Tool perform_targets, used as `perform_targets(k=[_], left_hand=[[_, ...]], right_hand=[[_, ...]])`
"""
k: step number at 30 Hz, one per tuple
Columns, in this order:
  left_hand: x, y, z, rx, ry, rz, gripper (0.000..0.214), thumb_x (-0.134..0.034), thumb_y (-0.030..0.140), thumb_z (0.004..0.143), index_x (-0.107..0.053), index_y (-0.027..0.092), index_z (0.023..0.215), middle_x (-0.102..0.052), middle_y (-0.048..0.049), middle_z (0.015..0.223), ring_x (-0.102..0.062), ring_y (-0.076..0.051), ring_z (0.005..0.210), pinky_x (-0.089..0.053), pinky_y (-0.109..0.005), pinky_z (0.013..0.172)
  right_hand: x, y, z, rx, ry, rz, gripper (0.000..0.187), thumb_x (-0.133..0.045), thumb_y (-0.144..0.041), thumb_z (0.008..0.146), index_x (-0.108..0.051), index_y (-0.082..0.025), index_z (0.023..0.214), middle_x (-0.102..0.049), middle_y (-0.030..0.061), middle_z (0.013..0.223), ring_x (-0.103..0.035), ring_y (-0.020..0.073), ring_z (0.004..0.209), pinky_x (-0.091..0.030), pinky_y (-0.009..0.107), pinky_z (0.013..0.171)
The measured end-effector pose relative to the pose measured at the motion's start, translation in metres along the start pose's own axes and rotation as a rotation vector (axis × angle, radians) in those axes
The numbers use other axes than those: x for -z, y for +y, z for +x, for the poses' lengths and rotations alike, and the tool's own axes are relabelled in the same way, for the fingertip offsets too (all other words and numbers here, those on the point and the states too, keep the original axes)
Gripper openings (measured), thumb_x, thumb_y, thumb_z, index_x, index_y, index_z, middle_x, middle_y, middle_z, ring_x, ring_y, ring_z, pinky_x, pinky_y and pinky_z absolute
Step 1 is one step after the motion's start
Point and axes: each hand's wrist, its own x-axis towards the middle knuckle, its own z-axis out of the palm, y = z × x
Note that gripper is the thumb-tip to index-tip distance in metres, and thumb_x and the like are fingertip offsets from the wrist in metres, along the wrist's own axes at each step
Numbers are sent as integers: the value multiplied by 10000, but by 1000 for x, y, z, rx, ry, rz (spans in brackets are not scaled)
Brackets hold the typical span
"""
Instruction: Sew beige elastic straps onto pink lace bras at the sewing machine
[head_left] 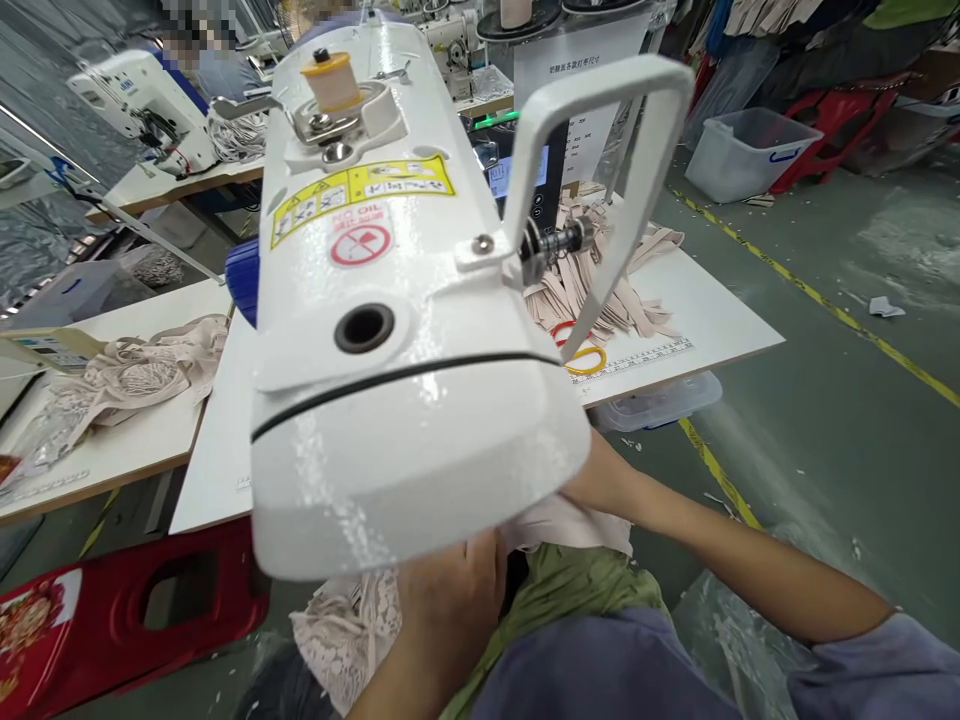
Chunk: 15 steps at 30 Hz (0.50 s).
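Note:
A white sewing machine (pixel 420 440) fills the middle of the view, its rounded head covering the work area beneath. Just below its front edge, my left hand (pixel 451 592) is closed with curled fingers on beige lace fabric (pixel 349 635), which hangs out beside the wrist. My right hand (pixel 589 470) reaches behind the right side of the machine head; its fingers are hidden. Smooth beige cloth (pixel 574 525) lies under that hand, over my lap, and I cannot tell whether the fingers grip it.
Beige fabric strips (pixel 600 280), scissors with red and yellow handles (pixel 586 360) and a printed ruler (pixel 652 352) lie on the white table (pixel 712 315) at right. A red stool (pixel 112 610) stands lower left. More beige garments (pixel 150 370) cover the neighbouring table.

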Motion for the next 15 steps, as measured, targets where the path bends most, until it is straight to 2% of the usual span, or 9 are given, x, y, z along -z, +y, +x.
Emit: perform_targets(k=[4,8,12,15], left_hand=[[3,-1,-3,74,57,-98,237,-477,217,958,-538,169,1182,-650,24,601,-624,-187,498,-395,-302,497],[6,-4,-14,284,68,-243,196,-462,351,976,-553,194,1052,-709,-37,761,-681,-200,631,-469,-274,555],[8,-9,-15,571,-59,-601,261,-461,436,954,-574,203,986,-692,-71,860,-673,-199,742,-476,-237,511],[10,-17,-8,676,-195,-874,353,-466,493,927,-621,191,1026,-703,-101,981,-666,-227,879,-528,-292,686]], right_hand=[[0,-1,-2,-22,-22,2,325,-599,-293,823,-607,-218,1140,-629,79,1185,-607,165,759,-518,274,640],[0,-4,-4,-19,-41,-10,287,-593,-324,841,-603,-202,1100,-639,68,1077,-565,138,717,-481,244,611],[3,3,-8,-64,-57,-67,257,-585,-374,868,-603,-199,1054,-653,36,883,-528,135,659,-416,238,575],[7,3,-17,-71,-139,-154,227,-505,-396,925,-608,-196,899,-620,18,752,-512,135,618,-361,244,566]])
